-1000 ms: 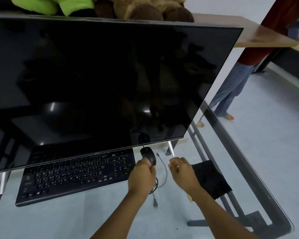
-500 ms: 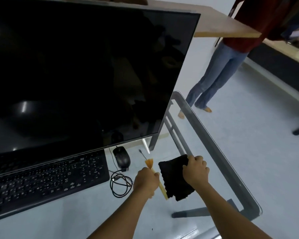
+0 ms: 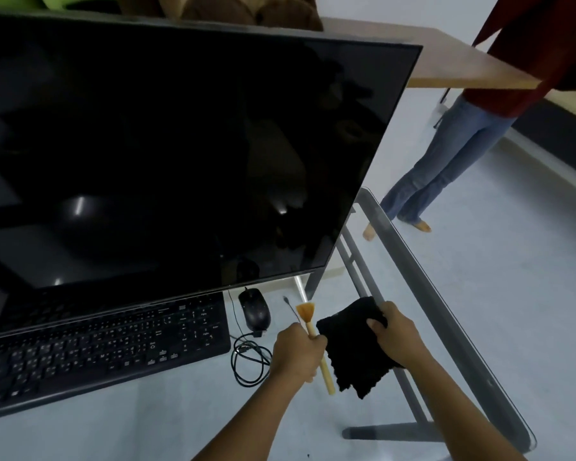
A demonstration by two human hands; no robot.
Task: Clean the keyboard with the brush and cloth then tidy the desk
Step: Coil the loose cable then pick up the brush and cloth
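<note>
While the left hand (image 3: 298,352) curls around the pale handle of a small brush (image 3: 313,331), the right hand (image 3: 398,334) grips a black cloth (image 3: 351,356) at its far right corner, thumb pressed on top of the fabric and fingers wrapped over its edge. The brush stands tilted, its orange bristles fanned out at the far end and the bare end of the handle poking out near the wrist, just beside the cloth's left edge. The cloth hangs rumpled from the right hand above the glass desk (image 3: 413,261), near its right edge; whether its lower part touches the glass cannot be told.

To the left of both hands lies a black keyboard (image 3: 103,347), flat on the desk with its far edge tucked under a large dark monitor (image 3: 180,154) that fills most of the view. Between the keyboard and the brush sits a black mouse (image 3: 255,309), and its cable (image 3: 248,362) lies in a loose coil on the near side, just left of the left hand.

Far right, a second person (image 3: 453,161) in blue jeans and a red top stands barefoot on the pale floor beside a wooden table (image 3: 446,64). Brown plush (image 3: 246,13) shows above the monitor's top edge.
</note>
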